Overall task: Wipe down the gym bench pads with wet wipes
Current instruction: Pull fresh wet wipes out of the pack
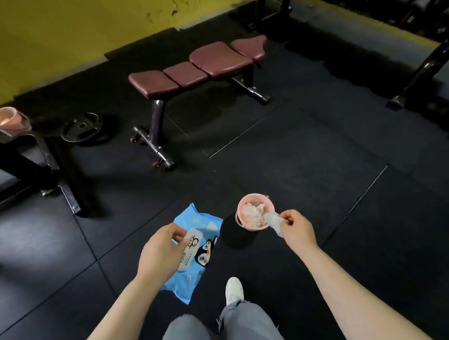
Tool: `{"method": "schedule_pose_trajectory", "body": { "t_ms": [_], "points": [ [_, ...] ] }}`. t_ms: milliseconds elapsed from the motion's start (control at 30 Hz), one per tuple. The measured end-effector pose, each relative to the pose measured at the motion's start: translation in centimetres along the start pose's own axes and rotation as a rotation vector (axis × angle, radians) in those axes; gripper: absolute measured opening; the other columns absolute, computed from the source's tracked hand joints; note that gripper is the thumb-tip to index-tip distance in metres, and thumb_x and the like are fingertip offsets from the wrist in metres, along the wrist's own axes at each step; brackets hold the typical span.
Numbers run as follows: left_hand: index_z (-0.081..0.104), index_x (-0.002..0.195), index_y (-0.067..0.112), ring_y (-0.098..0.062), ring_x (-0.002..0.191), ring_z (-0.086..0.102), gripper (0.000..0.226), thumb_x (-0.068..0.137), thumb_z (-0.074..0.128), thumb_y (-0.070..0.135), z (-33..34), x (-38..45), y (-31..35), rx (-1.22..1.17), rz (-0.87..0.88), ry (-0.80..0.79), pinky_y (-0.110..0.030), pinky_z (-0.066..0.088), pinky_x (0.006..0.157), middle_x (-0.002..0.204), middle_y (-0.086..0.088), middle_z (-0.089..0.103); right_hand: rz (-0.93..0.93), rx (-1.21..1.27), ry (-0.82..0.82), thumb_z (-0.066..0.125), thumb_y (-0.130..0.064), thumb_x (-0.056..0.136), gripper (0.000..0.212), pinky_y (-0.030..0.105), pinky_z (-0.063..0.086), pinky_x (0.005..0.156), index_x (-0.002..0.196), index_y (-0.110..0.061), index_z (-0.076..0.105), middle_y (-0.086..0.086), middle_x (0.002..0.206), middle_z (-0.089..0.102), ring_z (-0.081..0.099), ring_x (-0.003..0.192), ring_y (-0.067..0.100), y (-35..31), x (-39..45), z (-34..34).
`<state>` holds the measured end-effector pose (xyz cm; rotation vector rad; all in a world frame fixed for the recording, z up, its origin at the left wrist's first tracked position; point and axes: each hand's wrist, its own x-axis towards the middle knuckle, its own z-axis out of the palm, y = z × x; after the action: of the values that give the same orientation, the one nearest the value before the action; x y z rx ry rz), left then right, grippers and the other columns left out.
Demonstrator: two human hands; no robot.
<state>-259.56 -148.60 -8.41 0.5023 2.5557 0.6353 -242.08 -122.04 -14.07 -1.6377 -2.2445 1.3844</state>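
Observation:
A gym bench with several maroon pads (194,69) stands on the black floor mats ahead of me. My left hand (161,251) grips a blue wet wipes pack (195,247) with penguin pictures by its white lid. My right hand (298,228) pinches a crumpled white wipe (272,220), held over the rim of a small pink bin (255,212). The bin stands on the floor and is full of used white wipes.
A second pink bin (8,121) sits at the far left on a dark bench frame (27,166). A weight plate (82,127) lies on the floor beside it. Rack posts (418,79) stand at the right. My legs and a white shoe (234,290) show below.

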Motion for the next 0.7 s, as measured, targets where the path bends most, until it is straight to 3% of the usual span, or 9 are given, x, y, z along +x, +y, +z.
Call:
{"method": "schedule_pose_trajectory", "body": {
  "t_ms": [100,133,267,333,500,700],
  "points": [
    [0.058,0.083,0.038,-0.002,0.077,0.061,0.013,0.088,0.066,0.029,-0.2,4.4,2.3,-0.01,-0.006,-0.025,-0.022,0.042,0.054,0.087,0.02,0.063,0.034,-0.002,-0.006,0.054,-0.014,0.095,0.035,0.025,0.045,0.083,0.129,-0.021,0.055,-0.009,0.112,0.055,0.058,0.11,0.019,-1.6,4.6,-0.7],
    [0.058,0.082,0.037,-0.002,0.076,0.061,0.013,0.088,0.066,0.028,-0.4,5.8,3.0,-0.012,-0.001,-0.033,-0.022,0.042,0.054,0.087,0.02,0.063,0.061,0.016,0.005,0.053,-0.015,0.095,0.038,0.026,0.044,0.087,0.133,-0.021,0.053,-0.007,0.118,0.056,0.057,0.115,0.019,-2.1,5.6,-0.9],
    [0.058,0.08,0.036,-0.001,0.074,0.061,0.013,0.087,0.066,0.029,-0.9,10.6,6.1,0.009,0.052,-0.084,-0.021,0.041,0.054,0.083,0.02,0.064,0.07,0.103,-0.034,0.052,-0.014,0.093,0.026,0.013,0.04,0.07,0.099,-0.038,0.057,-0.023,0.099,0.06,0.06,0.104,0.009,-3.4,7.5,-1.3],
    [0.059,0.079,0.035,-0.002,0.074,0.061,0.012,0.087,0.067,0.029,-1.1,12.6,7.7,0.021,0.101,-0.121,-0.021,0.042,0.055,0.082,0.018,0.065,0.073,0.117,-0.045,0.051,-0.009,0.091,0.032,0.014,0.042,0.069,0.089,-0.041,0.057,-0.018,0.095,0.066,0.062,0.097,0.006,-3.4,7.4,-1.2],
    [0.06,0.08,0.035,-0.004,0.075,0.062,0.01,0.086,0.067,0.031,-1.2,16.5,11.8,0.063,0.269,-0.233,-0.019,0.044,0.055,0.084,0.014,0.066,0.113,0.278,0.009,0.052,-0.004,0.085,0.03,0.033,0.056,0.078,0.092,-0.031,0.064,-0.002,0.093,0.072,0.068,0.079,0.01,-4.0,5.9,-0.2],
    [0.062,0.078,0.034,-0.001,0.074,0.06,0.009,0.084,0.069,0.034,-0.6,17.8,17.3,0.133,0.538,-0.376,-0.017,0.043,0.061,0.084,0.016,0.064,0.262,0.567,0.002,0.048,0.004,0.082,0.027,0.028,0.051,0.065,0.095,-0.011,0.066,0.015,0.084,0.07,0.06,0.068,0.016,-6.3,3.6,0.4]
  ]
}}
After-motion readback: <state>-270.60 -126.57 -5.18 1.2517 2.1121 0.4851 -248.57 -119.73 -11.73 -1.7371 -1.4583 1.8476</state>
